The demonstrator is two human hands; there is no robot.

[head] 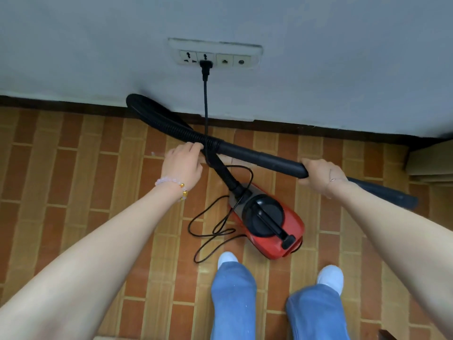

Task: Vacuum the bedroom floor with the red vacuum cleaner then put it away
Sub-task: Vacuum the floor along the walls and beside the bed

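Vacuum cleaner, red with a black carry handle on top, sits on the brick-patterned floor just ahead of the person's feet, a little right of centre and angled toward the wall. From its front the black ribbed hose runs up and left, loops close to the dark skirting, then swings back across to join the rigid black wand.

Left grip is on the hose right beside the cuff where it meets the wand, with the fingers curled over the ribbed part. A pale bead bracelet sits on that wrist. Right grip is clamped round the wand further along, knuckles up, and the wand's far end pokes out past it to the right. The wand is held off the floor, slanting down from left to right across the view.

Power cord drops straight down the wall from its plug, which is seated in the second outlet of the white socket plate. The cord passes behind the hose, and its slack lies in loose loops on the floor just left of the cleaner. Blue jeans and white footwear show at the bottom edge.
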